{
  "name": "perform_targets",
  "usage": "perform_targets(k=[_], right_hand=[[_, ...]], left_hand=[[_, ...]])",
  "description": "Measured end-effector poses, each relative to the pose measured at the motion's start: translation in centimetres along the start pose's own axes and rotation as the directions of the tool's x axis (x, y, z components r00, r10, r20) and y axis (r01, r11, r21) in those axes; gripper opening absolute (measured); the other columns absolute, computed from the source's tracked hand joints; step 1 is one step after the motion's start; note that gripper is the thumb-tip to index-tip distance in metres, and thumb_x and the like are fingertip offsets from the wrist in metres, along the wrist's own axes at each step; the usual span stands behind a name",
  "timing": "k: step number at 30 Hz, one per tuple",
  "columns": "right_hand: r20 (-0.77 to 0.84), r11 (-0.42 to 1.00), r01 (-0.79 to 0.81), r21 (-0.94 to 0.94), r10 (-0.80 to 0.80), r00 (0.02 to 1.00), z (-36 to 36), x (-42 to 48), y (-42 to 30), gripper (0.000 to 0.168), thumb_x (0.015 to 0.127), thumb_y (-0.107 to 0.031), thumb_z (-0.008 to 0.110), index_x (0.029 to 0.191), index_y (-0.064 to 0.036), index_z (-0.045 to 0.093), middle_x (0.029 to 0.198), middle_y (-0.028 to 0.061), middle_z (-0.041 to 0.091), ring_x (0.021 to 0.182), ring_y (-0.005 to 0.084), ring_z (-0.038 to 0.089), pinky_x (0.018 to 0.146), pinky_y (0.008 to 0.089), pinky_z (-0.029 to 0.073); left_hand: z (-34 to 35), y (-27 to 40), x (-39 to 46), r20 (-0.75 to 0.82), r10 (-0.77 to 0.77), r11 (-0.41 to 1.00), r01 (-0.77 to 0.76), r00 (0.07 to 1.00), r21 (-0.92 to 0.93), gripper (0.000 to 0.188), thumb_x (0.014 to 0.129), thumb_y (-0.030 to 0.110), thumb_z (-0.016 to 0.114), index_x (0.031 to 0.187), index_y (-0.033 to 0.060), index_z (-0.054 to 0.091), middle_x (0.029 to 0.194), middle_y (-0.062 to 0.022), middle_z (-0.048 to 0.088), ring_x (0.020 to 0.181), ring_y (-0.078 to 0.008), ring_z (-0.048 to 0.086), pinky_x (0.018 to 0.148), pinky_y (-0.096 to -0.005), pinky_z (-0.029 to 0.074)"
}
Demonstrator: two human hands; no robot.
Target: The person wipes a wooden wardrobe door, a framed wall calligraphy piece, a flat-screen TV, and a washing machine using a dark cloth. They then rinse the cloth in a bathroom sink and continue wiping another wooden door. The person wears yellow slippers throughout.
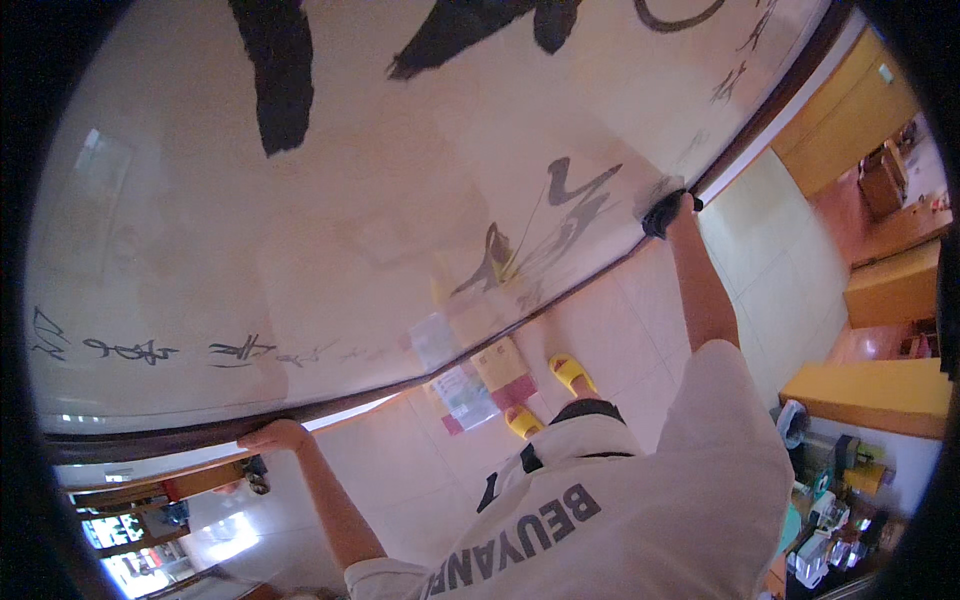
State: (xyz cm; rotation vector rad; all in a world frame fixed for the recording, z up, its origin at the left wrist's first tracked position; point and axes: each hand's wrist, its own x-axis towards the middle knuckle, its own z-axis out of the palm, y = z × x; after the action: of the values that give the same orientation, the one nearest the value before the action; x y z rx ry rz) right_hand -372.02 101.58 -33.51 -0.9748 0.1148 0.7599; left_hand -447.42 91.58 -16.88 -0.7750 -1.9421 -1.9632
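Note:
A large calligraphy panel (375, 195) behind glossy glass or clear plastic fills the upper view, bearing broad black brush strokes and smaller writing. A dark frame (360, 391) runs along its lower edge. My left hand (277, 435) holds that frame at the lower left, its fingertips pointing left along the edge. Over at the panel's right part, my right hand (685, 205) presses a bunched black cloth (660, 216) against the surface just above the frame. The cloth hides most of its fingers.
My feet wear yellow slippers (571, 373) on pale floor tiles (630, 322). Flat packages (501, 367) lie in front of them. Yellow-brown wooden furniture (862, 397) stands at the right, above a cluttered surface (825, 525). More furniture (150, 487) and bright reflections show at lower left.

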Motion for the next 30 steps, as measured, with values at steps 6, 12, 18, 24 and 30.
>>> perform_targets(k=[6,12,18,24,30], right_hand=[[0.248,0.957,-0.245,0.155,0.202,0.947,-6.3,-5.7,17.4,0.068,0.084,-0.062,0.034,0.123,-0.009,0.049,0.118,0.0113,0.054,0.107,0.0296,0.05,0.094,0.0465,0.04],[0.13,0.539,-0.828,0.155,0.82,0.558,3.0,-40.6,35.4,0.065,0.084,-0.06,0.033,0.122,-0.009,0.049,0.118,0.0112,0.054,0.106,0.0295,0.051,0.093,0.0459,0.041],[0.172,0.122,-0.987,0.108,0.975,0.14,6.6,-53.5,37.6,0.063,0.085,-0.058,0.033,0.121,-0.009,0.05,0.117,0.0111,0.055,0.105,0.0293,0.052,0.091,0.0453,0.042],[0.095,0.349,-0.933,0.088,0.929,0.357,2.0,-37.9,34.5,0.061,0.086,-0.056,0.032,0.12,-0.008,0.05,0.116,0.0111,0.055,0.103,0.0291,0.053,0.09,0.0447,0.043],[-0.096,0.807,-0.589,0.05,0.591,0.801,-4.5,-11.8,21.3,0.058,0.087,-0.054,0.032,0.119,-0.008,0.05,0.116,0.011,0.055,0.102,0.029,0.054,0.089,0.0442,0.044]], left_hand=[[0.9,-2.9,0.9,0.033,0.351,0.89,-0.345,0.936,0.299,0.057,0.099,0.038,0.013,0.105,-0.013,0.039,0.1,-0.0276,0.047,0.082,-0.0353,0.046,0.075,-0.0491,0.043],[0.4,0.2,-0.8,0.057,0.177,0.98,-0.182,0.982,0.081,0.056,0.099,0.04,0.017,0.104,-0.0104,0.042,0.103,-0.0265,0.046,0.089,-0.0337,0.046,0.085,-0.0445,0.039],[-0.1,-5.7,1.4,0.027,0.483,0.792,-0.45,0.875,0.412,0.056,0.099,0.038,0.017,0.113,-0.0117,0.04,0.11,-0.0276,0.045,0.094,-0.0344,0.046,0.091,-0.0403,0.04],[-0.5,-4.6,1.7,0.023,0.495,0.746,-0.439,0.868,0.501,0.042,0.098,0.022,0.019,0.114,-0.0143,0.033,0.115,-0.0294,0.041,0.099,-0.0405,0.044,0.092,-0.0489,0.04],[-0.6,-1.3,1.0,-0.01,0.254,0.906,-0.235,0.967,0.351,0.042,0.098,0.026,0.02,0.107,-0.0104,0.039,0.104,-0.0287,0.047,0.089,-0.0396,0.047,0.086,-0.0498,0.04]])
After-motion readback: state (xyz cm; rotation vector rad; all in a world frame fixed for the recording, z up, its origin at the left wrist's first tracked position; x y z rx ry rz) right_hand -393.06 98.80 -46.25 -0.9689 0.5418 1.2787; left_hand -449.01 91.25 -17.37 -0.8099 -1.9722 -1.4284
